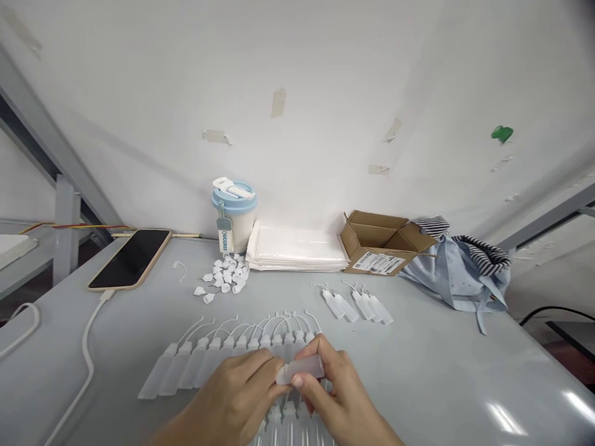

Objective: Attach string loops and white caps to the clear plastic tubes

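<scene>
A small translucent white bottle [307,367] is held sideways between both hands. My right hand [341,390] grips its body between thumb and fingers. At the bottle's left end, my left hand [244,387] has its fingers closed round the white cap end. Behind the hands lies a row of similar bottles [167,371] with thin curved tails on their caps. Nearer the front edge, partly hidden by the hands, is a second row of bottles [290,427]. Several more bottles [346,306] lie in two small groups at the right.
Loose white caps [227,272] lie in a pile before a blue-lidded cup [235,214]. A stack of white packets [297,249], an open cardboard box [383,244] and a blue cloth bag [455,272] stand along the wall. A phone [130,260] with a white cable lies left.
</scene>
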Demonstrator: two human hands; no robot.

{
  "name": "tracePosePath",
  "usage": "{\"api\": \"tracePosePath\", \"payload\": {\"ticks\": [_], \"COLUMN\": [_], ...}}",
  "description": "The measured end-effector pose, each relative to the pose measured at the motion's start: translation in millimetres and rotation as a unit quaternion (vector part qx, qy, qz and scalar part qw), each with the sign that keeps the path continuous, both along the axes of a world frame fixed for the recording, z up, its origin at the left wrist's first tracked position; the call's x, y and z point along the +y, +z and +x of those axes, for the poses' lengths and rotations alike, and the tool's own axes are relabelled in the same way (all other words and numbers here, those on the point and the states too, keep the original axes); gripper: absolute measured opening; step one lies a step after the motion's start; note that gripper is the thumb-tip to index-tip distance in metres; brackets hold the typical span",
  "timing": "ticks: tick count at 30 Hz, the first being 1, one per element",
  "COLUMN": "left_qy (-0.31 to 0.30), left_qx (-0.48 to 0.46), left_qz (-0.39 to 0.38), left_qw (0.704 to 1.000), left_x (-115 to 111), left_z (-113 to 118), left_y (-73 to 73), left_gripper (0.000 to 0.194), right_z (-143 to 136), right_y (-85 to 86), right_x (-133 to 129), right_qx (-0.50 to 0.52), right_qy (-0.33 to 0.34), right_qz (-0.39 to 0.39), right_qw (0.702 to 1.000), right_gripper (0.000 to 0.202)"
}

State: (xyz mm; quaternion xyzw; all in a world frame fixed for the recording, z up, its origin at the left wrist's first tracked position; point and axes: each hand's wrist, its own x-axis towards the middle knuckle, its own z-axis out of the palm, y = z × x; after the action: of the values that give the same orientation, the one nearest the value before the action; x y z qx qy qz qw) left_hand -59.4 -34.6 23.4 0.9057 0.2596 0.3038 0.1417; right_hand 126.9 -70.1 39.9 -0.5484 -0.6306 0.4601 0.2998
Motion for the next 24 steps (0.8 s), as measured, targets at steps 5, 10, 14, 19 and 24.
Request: {"api": "tracePosePath", "payload": {"ticks": [5,10,14,19,24], "left_qy": [0.017,0.038,0.033,0.021,0.017], "left_qx": [-0.029,-0.013,-0.041,-0.048,0.005], "left_qz": [-0.186,-0.214,-0.156,-0.096,-0.143], "left_qw": [0.982,0.976,0.986,0.994,0.99], "left_x": [0.6,-0.5,-1.4,-0.8,-1.9], "left_z": [1.1,-1.0,-3.1,-7.4,-9.1], "left_y": [8.8,18.6,16.9,15.0,15.6], "left_gripper": [0.032,0.029,0.028,0.023,0.031], "right_z": [3.2,5.7,3.1,0.4,0.5], "right_y": [3.6,7.6,7.8,2.1,0.3], "right_x": [-3.8,-2.3,0.7,2.5,1.0], "right_qx": [-0.019,-0.011,-0.011,0.012,-0.038], "right_qy": [-0.026,0.009,-0.01,0.006,-0.019], "right_qz": [0.045,0.117,0.125,0.132,0.183], "right_qw": [0.998,0.993,0.992,0.991,0.982], "right_gripper": [0.022,0.015,0.016,0.029,0.025]}}
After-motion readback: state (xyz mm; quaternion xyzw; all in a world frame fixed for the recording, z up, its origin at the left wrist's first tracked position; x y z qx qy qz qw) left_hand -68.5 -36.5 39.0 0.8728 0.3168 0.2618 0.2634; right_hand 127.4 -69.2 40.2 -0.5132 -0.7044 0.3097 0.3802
